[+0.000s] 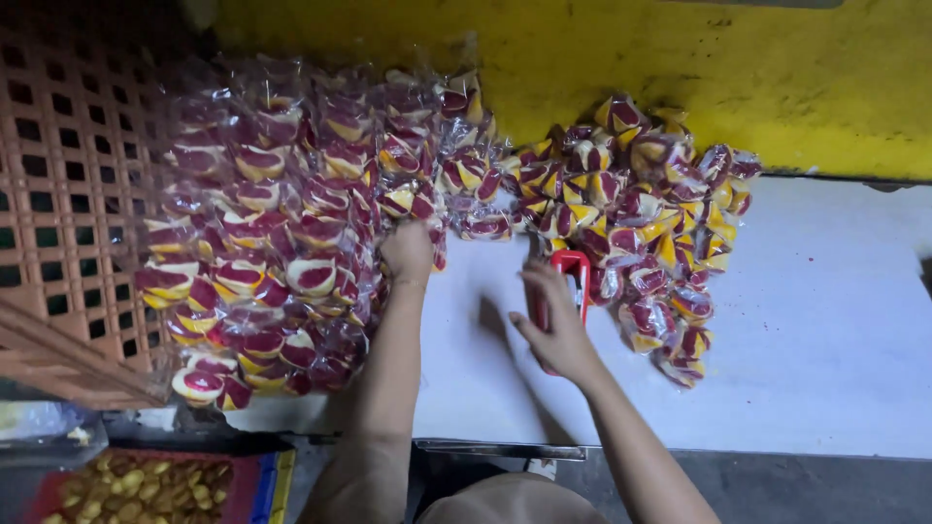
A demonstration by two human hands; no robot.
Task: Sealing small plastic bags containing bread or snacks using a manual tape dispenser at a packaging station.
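While my left hand [406, 250] is pressed, fingers curled, into the big clear-wrapped pile of red-and-yellow packets [272, 233] at the white table's [825, 340] left edge, my right hand [558, 325] is closed on a red hand tool [573, 277]. Looks like the sealing step; next I'd need one packet's neck brought into the tool. Smaller packet heap [641, 223] sits along the far edge by the yellow wall [680, 58].

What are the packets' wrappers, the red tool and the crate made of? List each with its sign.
Wrappers: thin clear plastic film, by the glossy crinkles and glare.
Red tool in the right hand: painted metal or hard plastic, smooth and shiny; unclear which.
Crate: moulded plastic, probably, by its even orange-brown grid of holes and matte surface.
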